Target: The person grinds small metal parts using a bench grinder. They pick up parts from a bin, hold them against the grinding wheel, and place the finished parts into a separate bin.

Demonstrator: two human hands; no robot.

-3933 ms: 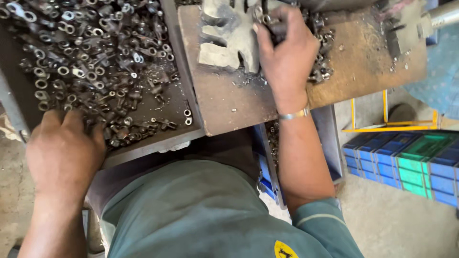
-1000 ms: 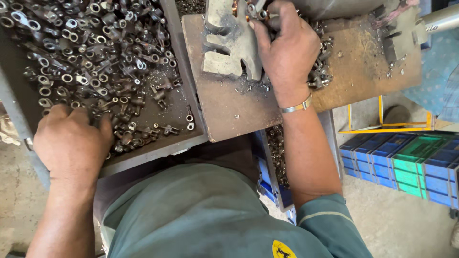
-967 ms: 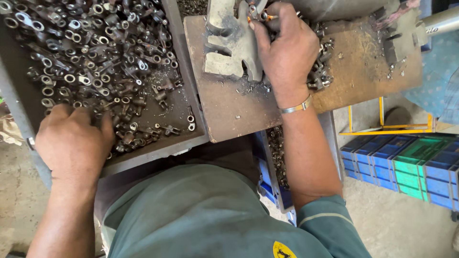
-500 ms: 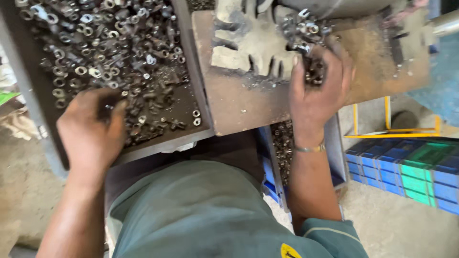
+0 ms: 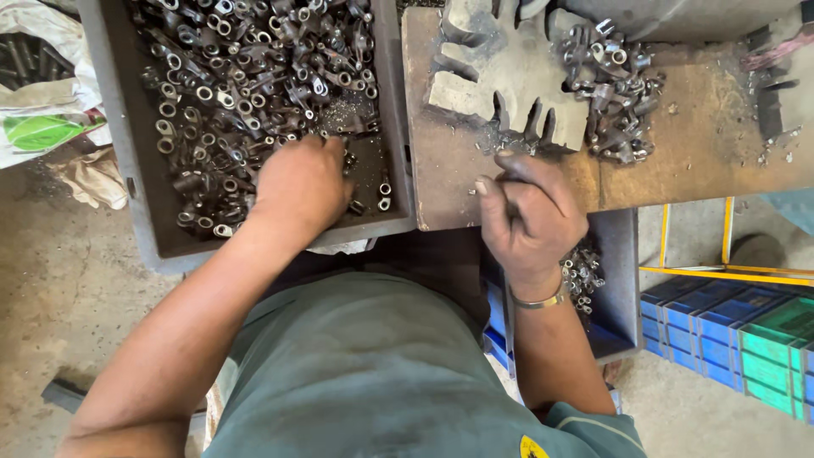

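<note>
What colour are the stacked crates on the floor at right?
Blue and green crates, clearest in the head view.

Two hands in view: left hand [image 5: 301,188], right hand [image 5: 530,216].

One metal tray [image 5: 114,144] under the left hand, holding small metal ring-ended parts [image 5: 246,85], far too many to count.

One rusty work plate [image 5: 678,144] under and beyond the right hand.

One toothed metal block [image 5: 509,76] just beyond the right hand.

One smaller heap of the same parts [image 5: 615,93] beside that block, roughly two dozen; exact number not countable.

One bin [image 5: 623,280] below the right wrist, with a third cluster [image 5: 581,276].

One wristband [image 5: 538,301].
</note>
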